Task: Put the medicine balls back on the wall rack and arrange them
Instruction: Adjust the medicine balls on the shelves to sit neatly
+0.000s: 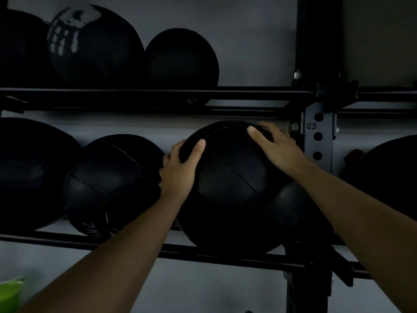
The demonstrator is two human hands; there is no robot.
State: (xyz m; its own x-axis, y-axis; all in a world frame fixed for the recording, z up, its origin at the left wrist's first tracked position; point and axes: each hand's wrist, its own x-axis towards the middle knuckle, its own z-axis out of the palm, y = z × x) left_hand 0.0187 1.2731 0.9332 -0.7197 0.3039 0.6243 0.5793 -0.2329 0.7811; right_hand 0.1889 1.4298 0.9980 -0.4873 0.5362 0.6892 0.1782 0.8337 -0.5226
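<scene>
A large black medicine ball with stitched seams rests on the lower rails of the black wall rack, just left of the rack's upright post. My left hand grips the ball's upper left side, thumb on the front. My right hand lies spread over the ball's top right, near the post. To its left on the same tier sit a 2 kg ball and another black ball. Three black balls stand on the upper tier, among them one with white print and a smaller one.
The perforated upright post marked 23 stands right beside my right hand. Another dark ball sits beyond the post on the right. The upper rail runs close above the held ball. A green object shows at the bottom left.
</scene>
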